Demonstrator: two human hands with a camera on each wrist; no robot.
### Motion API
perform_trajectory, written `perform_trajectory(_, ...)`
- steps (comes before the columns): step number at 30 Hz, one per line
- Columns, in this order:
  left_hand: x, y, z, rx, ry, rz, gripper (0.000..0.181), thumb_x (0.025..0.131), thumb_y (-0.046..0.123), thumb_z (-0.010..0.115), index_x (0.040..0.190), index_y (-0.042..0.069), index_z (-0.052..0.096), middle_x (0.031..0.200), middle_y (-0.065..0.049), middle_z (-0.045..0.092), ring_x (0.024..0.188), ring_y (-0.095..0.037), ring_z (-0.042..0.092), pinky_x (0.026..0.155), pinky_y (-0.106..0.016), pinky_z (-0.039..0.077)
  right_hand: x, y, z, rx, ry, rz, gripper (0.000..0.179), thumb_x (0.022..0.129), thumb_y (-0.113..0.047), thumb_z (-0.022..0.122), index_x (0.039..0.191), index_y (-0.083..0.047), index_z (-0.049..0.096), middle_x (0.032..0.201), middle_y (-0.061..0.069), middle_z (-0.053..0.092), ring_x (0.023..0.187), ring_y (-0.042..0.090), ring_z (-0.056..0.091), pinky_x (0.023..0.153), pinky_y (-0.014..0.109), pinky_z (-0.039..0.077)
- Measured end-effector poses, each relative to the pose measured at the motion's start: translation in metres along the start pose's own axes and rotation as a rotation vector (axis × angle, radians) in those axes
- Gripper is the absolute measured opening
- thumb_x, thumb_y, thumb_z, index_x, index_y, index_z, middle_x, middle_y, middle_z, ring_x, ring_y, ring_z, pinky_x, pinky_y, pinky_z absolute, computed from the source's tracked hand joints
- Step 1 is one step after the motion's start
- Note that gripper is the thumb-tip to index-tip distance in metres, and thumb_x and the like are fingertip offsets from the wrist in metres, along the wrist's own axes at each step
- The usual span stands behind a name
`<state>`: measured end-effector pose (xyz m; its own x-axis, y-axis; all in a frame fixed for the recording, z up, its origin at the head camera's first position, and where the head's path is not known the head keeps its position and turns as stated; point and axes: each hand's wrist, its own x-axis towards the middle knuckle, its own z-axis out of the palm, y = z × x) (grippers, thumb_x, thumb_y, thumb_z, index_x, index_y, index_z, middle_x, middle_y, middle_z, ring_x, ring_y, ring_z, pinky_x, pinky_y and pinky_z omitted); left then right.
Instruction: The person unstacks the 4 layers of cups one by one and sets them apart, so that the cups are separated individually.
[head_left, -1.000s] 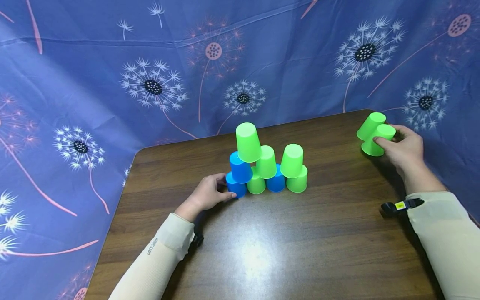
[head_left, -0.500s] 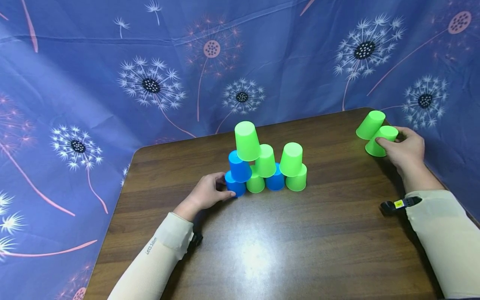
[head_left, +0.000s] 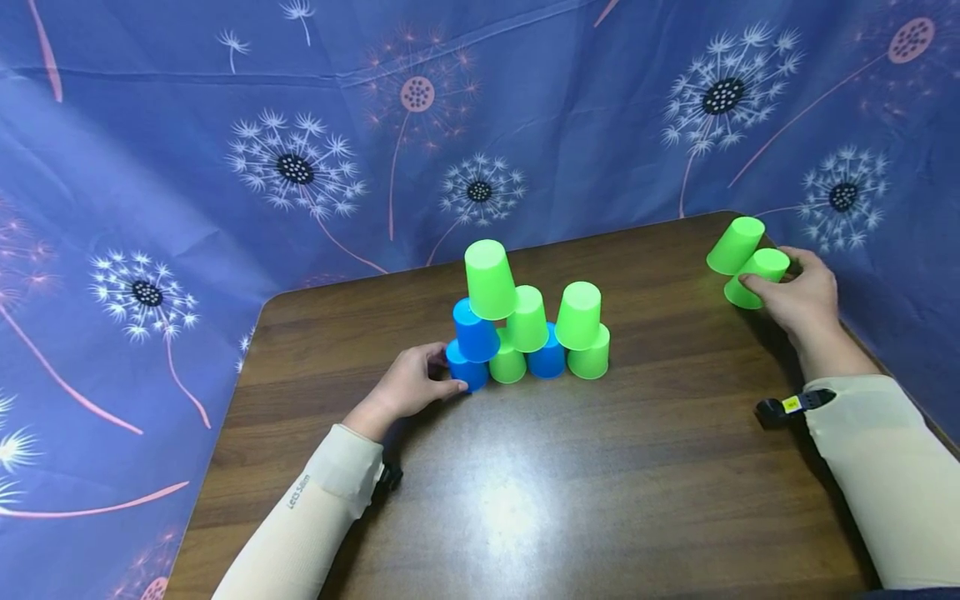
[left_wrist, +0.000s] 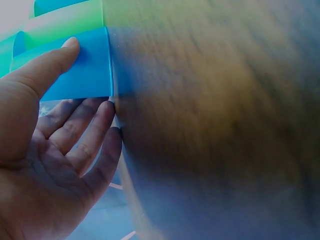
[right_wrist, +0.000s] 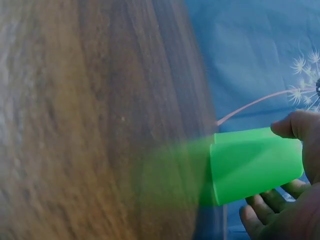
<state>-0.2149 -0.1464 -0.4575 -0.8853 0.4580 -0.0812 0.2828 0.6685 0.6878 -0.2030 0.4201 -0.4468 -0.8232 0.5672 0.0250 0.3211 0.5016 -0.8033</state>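
Observation:
In the head view my left hand (head_left: pixel 411 382) holds the lower left blue cup (head_left: pixel 467 367) of a stack, thumb in front and fingers at its far left side. The left wrist view has the thumb on that cup's wall and the other fingers by its side. On it rests another blue cup (head_left: pixel 476 330), and highest stands a green cup (head_left: pixel 489 279). Far right, my right hand (head_left: pixel 808 296) grips an upside-down green cup (head_left: pixel 765 273) between thumb and fingers. Just behind it stands a second green cup (head_left: pixel 737 245), also upside down.
More upside-down cups complete the stack: a middle green cup (head_left: pixel 528 318), a right green cup (head_left: pixel 579 315), and below them a blue cup (head_left: pixel 547 353) between two green ones. The wooden table (head_left: pixel 600 483) ends at a blue dandelion-print cloth (head_left: pixel 570 125).
The green cup in my right hand has shifted slightly right, away from the one behind it. My left hand and the stack keep their places; the head view has tilted a little.

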Motion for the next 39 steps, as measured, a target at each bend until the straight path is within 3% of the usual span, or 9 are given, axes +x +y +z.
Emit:
perform_trajectory(3, 0.0, 0.001, -0.001, 0.001, 0.001, 0.003, 0.05, 0.078, 0.037, 0.081, 0.119, 0.016, 0.062, 0.102, 0.005, 0.065, 0.097, -0.016, 0.063, 0.087, -0.04, 0.051, -0.004, -0.01, -0.002, 0.026, 0.027, -0.036, 0.081, 0.084, -0.044, 0.068, 0.151, -0.022, 0.029, 0.146, 0.007, 0.037, 0.124, 0.023, 0.041, 0.095, 0.03, 0.038)
perform_trajectory(7, 0.0, 0.002, -0.002, 0.003, 0.002, 0.001, 0.049, 0.078, 0.037, 0.081, 0.118, 0.016, 0.062, 0.102, 0.005, 0.065, 0.098, -0.017, 0.063, 0.087, -0.039, 0.051, -0.013, -0.034, -0.007, 0.101, 0.098, -0.089, 0.074, 0.087, -0.04, 0.067, 0.149, -0.028, 0.029, 0.152, -0.002, 0.03, 0.139, 0.017, 0.027, 0.111, 0.035, 0.024)
perform_trajectory(11, 0.0, 0.001, -0.001, 0.005, 0.004, -0.002, 0.049, 0.078, 0.036, 0.081, 0.118, 0.016, 0.063, 0.102, 0.005, 0.065, 0.097, -0.016, 0.063, 0.087, -0.039, 0.051, -0.021, -0.061, -0.01, 0.155, 0.164, -0.191, 0.066, 0.087, -0.032, 0.068, 0.145, -0.028, 0.036, 0.146, -0.007, 0.039, 0.137, 0.009, 0.03, 0.112, 0.028, 0.02)
perform_trajectory(16, -0.001, 0.0, -0.001, 0.007, 0.0, 0.001, 0.048, 0.078, 0.037, 0.081, 0.117, 0.016, 0.063, 0.102, 0.005, 0.065, 0.097, -0.017, 0.063, 0.086, -0.039, 0.051, -0.04, -0.095, -0.008, 0.231, 0.156, -0.356, 0.064, 0.086, -0.021, 0.069, 0.142, -0.024, 0.038, 0.138, -0.005, 0.047, 0.132, 0.008, 0.037, 0.109, 0.023, 0.021)
perform_trajectory(20, -0.001, 0.0, -0.001, 0.005, 0.001, 0.007, 0.047, 0.078, 0.037, 0.081, 0.117, 0.016, 0.063, 0.102, 0.004, 0.065, 0.097, -0.018, 0.063, 0.086, -0.039, 0.051, -0.061, -0.122, -0.007, 0.263, 0.096, -0.468, 0.063, 0.087, -0.015, 0.069, 0.142, -0.02, 0.039, 0.137, 0.0, 0.05, 0.129, 0.009, 0.041, 0.109, 0.023, 0.025)
perform_trajectory(25, 0.0, 0.0, 0.0, 0.008, 0.0, 0.01, 0.048, 0.079, 0.037, 0.081, 0.117, 0.015, 0.062, 0.103, 0.003, 0.065, 0.097, -0.018, 0.063, 0.086, -0.039, 0.051, -0.095, -0.159, -0.006, 0.3, -0.032, -0.55, 0.059, 0.088, -0.01, 0.068, 0.141, -0.015, 0.042, 0.137, 0.008, 0.052, 0.128, 0.013, 0.045, 0.109, 0.027, 0.027)
perform_trajectory(30, 0.0, -0.001, 0.0, 0.019, 0.003, 0.003, 0.049, 0.078, 0.037, 0.081, 0.118, 0.015, 0.062, 0.103, 0.004, 0.065, 0.097, -0.017, 0.063, 0.086, -0.039, 0.051, -0.127, -0.192, 0.001, 0.336, -0.141, -0.653, 0.056, 0.087, -0.005, 0.07, 0.138, -0.011, 0.047, 0.132, 0.013, 0.056, 0.123, 0.017, 0.049, 0.102, 0.024, 0.032)
perform_trajectory(36, 0.0, 0.0, 0.0, 0.012, 0.008, -0.002, 0.047, 0.078, 0.036, 0.081, 0.116, 0.017, 0.063, 0.101, 0.006, 0.065, 0.096, -0.015, 0.063, 0.086, -0.038, 0.051, -0.148, -0.217, 0.016, 0.381, -0.292, -0.72, 0.054, 0.087, -0.003, 0.068, 0.137, -0.007, 0.048, 0.131, 0.018, 0.055, 0.123, 0.024, 0.049, 0.097, 0.025, 0.033)
perform_trajectory(39, 0.0, -0.001, 0.001, 0.01, 0.005, -0.002, 0.047, 0.078, 0.036, 0.082, 0.116, 0.018, 0.063, 0.101, 0.006, 0.065, 0.095, -0.014, 0.063, 0.086, -0.038, 0.051, -0.153, -0.226, 0.024, 0.364, -0.35, -0.733, 0.055, 0.088, -0.006, 0.069, 0.138, -0.006, 0.047, 0.132, 0.018, 0.055, 0.123, 0.028, 0.048, 0.101, 0.032, 0.033)
